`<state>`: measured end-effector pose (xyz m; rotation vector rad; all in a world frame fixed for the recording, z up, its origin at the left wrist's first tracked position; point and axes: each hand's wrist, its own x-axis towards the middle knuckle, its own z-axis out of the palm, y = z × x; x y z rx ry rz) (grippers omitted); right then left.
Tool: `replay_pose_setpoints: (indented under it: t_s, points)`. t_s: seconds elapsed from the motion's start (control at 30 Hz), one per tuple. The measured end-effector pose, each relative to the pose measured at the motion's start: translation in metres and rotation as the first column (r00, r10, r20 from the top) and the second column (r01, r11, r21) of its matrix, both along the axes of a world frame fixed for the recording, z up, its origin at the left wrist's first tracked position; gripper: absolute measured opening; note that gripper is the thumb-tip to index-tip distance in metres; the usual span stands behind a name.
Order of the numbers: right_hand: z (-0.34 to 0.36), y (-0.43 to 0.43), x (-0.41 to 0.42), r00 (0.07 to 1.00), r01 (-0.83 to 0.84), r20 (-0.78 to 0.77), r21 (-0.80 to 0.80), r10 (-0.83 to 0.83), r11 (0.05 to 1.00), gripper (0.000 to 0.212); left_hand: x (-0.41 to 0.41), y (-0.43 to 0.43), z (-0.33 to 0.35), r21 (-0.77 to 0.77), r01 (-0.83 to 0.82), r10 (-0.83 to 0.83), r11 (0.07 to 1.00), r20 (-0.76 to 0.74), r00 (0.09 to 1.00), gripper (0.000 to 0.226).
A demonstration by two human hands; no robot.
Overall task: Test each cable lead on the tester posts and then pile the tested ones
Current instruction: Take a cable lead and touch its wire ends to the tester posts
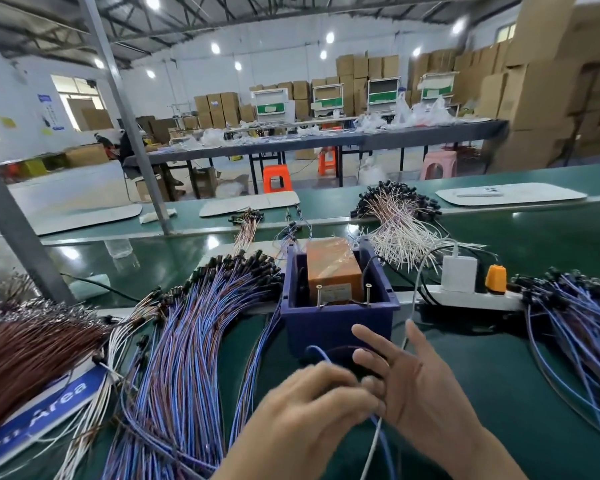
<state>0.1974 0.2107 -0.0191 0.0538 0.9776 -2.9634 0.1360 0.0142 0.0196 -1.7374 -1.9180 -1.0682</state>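
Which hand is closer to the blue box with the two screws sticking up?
Right. The right hand stretches straight fingers up to the front of the blue box; the left hand, pinching a blue lead, sits lower, nearer the person.

It was a factory hall: cartons (534, 81) stacked at one o'clock, long worktables (326, 140) at twelve, cable bundles (187, 323) at nine.

The bin (336, 327) is dark blue, its box (331, 268) orange. The bench (499, 375) is green, with blue-violet leads (187, 341) and brown leads (21, 351).
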Motion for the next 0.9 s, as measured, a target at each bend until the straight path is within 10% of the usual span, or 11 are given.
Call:
replay_pose_setpoints:
  t_s: [0.13, 0.2, 0.33, 0.47, 0.67, 0.9]
  points:
    - [-0.004, -0.005, -0.005, 0.986, 0.082, 0.120, 0.257, -0.116, 0.963, 0.039, 0.004, -0.023, -0.039, -0.039, -0.146, 0.148, 0.989, 0.065, 0.987, 0.017]
    - [-0.011, -0.007, -0.010, 0.965, 0.129, 0.183, 0.289, -0.187, 0.949, 0.034, 0.007, -0.023, -0.048, 0.002, -0.294, 0.276, 0.956, 0.338, 0.900, 0.029]
    - [-0.016, 0.001, -0.008, 0.925, 0.148, 0.284, 0.346, -0.254, 0.927, 0.024, -0.017, -0.016, -0.035, -0.011, -0.566, 0.149, 0.825, 0.969, 0.199, 0.018]
    - [-0.013, 0.014, 0.001, 0.937, 0.012, 0.296, 0.501, -0.184, 0.865, 0.030, -0.041, -0.024, -0.012, 0.027, -0.714, -0.279, 0.700, 0.930, -0.238, 0.013]
    - [-0.002, 0.025, 0.014, 0.997, 0.017, 0.056, 0.457, -0.048, 0.889, 0.028, -0.039, -0.035, 0.018, 0.134, -0.517, -0.361, 0.845, 0.857, -0.368, 0.015]
    - [0.008, 0.044, 0.024, 0.894, 0.390, -0.268, 0.069, -0.359, 0.918, 0.029, -0.067, -0.044, 0.059, 0.406, -0.442, -0.493, 0.800, 0.865, -0.097, 0.031]
